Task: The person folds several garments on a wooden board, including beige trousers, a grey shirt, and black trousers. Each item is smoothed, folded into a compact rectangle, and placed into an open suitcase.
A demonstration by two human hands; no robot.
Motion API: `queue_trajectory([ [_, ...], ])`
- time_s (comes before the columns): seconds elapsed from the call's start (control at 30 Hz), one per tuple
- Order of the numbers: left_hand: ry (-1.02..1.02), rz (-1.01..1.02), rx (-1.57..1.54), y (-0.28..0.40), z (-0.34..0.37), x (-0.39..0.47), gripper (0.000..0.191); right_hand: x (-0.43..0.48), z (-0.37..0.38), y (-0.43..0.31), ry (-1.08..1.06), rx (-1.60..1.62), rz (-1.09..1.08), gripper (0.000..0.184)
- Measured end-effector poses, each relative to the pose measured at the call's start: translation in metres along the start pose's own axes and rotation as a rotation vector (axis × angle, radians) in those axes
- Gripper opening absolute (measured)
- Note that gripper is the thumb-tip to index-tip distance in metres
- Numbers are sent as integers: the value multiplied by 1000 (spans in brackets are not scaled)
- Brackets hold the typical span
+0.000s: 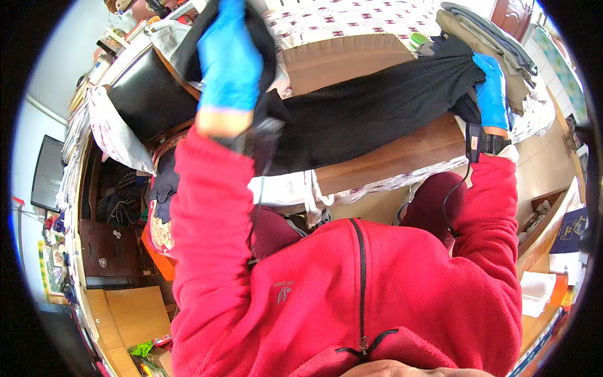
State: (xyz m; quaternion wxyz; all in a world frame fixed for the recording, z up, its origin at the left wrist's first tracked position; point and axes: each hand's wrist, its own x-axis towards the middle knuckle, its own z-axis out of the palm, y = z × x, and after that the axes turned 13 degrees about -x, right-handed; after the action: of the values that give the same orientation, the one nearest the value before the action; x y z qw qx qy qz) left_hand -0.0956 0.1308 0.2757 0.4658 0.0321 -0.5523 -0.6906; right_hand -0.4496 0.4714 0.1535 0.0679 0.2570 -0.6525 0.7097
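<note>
My left hand (231, 66), in a blue glove, is raised at the upper left and blurred. Black cloth hangs around it, and its fingertips reach the picture's top edge. A black garment (362, 113) stretches from there across a brown wood-grain board (443, 139). At the garment's right end my right hand (491, 92), also blue-gloved, grips the bunched fabric. Other dark cloth (466, 108) lies under that end.
Folded trousers (494, 42) are stacked beyond my right hand. A green-rimmed item (418, 40) lies behind the board on a patterned bedspread (348, 19). To the left stand a black-backed chair (146, 94) and a white plastic bag (115, 127). A white cloth strap (311, 193) hangs at the board's near edge.
</note>
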Motion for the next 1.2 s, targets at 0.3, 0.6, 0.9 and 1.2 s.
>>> queue_trajectory([
  [0.3,-865,-17,519,-37,68,25,38,-32,-90,77,-165,-951,-315,32],
  [0.6,-91,-701,1182,-58,-292,-76,45,-51,-99,119,-164,-94,415,67],
  [0.9,159,-570,1134,-164,-314,-105,86,-18,-122,190,-89,-841,395,77],
  [1.2,111,-763,663,-155,-292,-100,51,-74,-123,163,-215,-587,459,66],
])
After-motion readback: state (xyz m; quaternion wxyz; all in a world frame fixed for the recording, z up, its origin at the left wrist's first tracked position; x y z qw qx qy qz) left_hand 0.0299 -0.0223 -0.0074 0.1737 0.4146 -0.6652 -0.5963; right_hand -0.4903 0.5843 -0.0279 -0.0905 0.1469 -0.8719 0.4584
